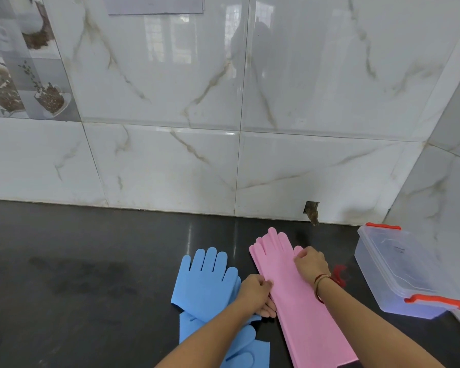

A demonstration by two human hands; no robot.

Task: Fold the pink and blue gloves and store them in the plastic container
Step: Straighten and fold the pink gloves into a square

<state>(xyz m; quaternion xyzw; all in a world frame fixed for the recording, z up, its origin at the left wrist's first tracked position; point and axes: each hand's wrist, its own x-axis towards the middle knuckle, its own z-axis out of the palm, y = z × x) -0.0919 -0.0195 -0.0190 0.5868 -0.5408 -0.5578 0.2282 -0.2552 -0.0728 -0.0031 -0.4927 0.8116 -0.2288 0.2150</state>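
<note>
Pink gloves (284, 274) lay flat, left hand (255, 290) and right hand (312, 264) each pinching an edge, likely to fold. Blue gloves (205, 282) sat left of left hand, container (391, 264) right of right hand.

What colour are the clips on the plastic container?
The clips are orange-red; head view shows them best.

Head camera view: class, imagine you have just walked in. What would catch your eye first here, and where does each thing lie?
The long pink gloves lie flat mid-way along the dark counter, the left hand gripping their left edge and the right hand their right edge. Bright blue gloves lie just left of them. A clear plastic container with red clips stands at the far right.
</note>
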